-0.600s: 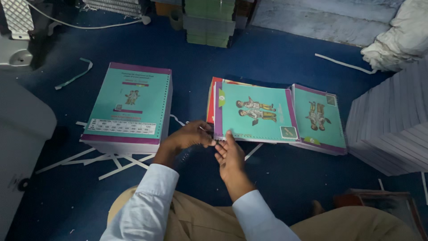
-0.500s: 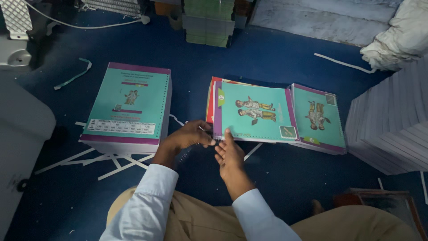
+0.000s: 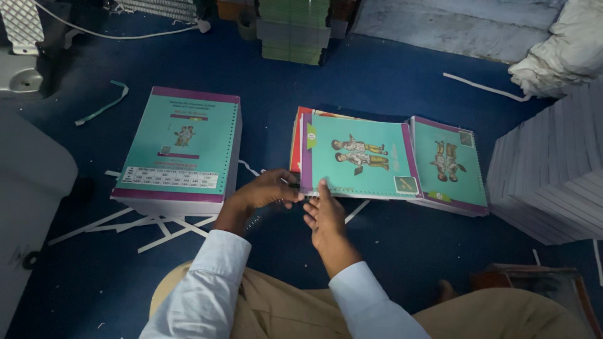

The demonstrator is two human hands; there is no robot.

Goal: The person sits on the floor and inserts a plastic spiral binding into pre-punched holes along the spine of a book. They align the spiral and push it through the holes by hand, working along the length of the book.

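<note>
On blue floor (image 3: 402,81), hands (image 3: 295,204) at teal booklet (image 3: 358,157), booklet stack (image 3: 182,147) beside

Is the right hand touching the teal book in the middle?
Touching. The head view shows the right hand's fingertips resting on the lower left edge of the teal book, with no gap visible between them.

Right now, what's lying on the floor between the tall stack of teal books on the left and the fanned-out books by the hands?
In the head view, between the tall stack and the fanned books: blue floor, a thin white strip, and the left hand.
</note>
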